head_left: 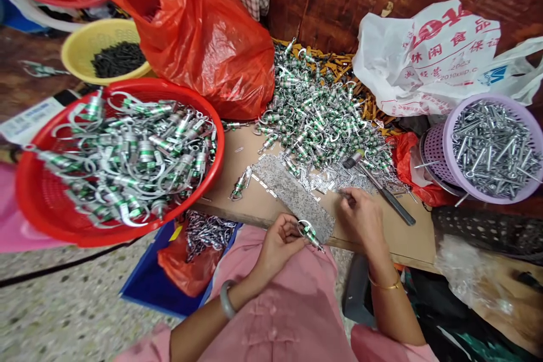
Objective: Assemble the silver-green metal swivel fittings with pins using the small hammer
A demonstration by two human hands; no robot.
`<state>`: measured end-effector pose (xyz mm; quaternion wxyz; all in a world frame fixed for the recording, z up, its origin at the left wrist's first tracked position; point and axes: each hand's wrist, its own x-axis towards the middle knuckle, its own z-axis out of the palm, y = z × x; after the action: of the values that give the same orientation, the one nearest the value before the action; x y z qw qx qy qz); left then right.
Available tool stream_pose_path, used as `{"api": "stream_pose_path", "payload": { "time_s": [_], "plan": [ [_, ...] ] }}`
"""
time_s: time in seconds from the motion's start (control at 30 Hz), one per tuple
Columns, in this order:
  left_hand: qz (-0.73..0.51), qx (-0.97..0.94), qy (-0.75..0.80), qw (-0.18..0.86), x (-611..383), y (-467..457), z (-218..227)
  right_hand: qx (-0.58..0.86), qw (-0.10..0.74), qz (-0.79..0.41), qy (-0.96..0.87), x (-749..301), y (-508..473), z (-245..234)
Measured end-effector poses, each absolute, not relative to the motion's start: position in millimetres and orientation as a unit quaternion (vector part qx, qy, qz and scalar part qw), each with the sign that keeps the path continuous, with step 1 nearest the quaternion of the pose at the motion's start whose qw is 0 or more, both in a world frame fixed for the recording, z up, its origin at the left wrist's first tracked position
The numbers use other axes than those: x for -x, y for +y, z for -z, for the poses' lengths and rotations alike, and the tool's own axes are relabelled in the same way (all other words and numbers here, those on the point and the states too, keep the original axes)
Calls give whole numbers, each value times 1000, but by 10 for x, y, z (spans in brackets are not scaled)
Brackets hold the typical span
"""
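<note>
My left hand is closed on a small green-and-silver metal fitting with a curved hook, over the near end of a speckled grey stone slab. My right hand has its fingers pinched together at the near side of a pile of tiny flat metal links. Whatever the right fingertips hold is too small to make out. Beside that hand lies a hammer with a dark handle. Another hooked fitting rests on the board left of the slab.
A large heap of similar fittings covers the back of the board. At left stands a red basket full of them; at right, a purple basket of metal pins. Red and white plastic bags lie behind.
</note>
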<state>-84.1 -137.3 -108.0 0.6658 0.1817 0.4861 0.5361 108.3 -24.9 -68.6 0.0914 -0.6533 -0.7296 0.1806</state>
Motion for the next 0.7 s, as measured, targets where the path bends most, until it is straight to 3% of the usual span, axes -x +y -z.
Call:
{"api": "stream_pose_path", "payload": {
  "time_s": [0.13, 0.27, 0.53, 0.7],
  "plan": [
    [-532, -185, 485, 669, 849, -1372, 1065, 570, 188, -331, -728, -1123, -516, 574],
    [-530, -187, 486, 670, 854, -1366, 1056, 513, 185, -413, -729, -980, -727, 421],
    [-531, -178, 476, 678, 861, -1365, 1061, 532, 206, -361, -738, -798, -772, 499],
    [-537, -179, 465, 681, 860, -1365, 1052, 496, 174, -374, -764, -781, -779, 497]
  ]
}}
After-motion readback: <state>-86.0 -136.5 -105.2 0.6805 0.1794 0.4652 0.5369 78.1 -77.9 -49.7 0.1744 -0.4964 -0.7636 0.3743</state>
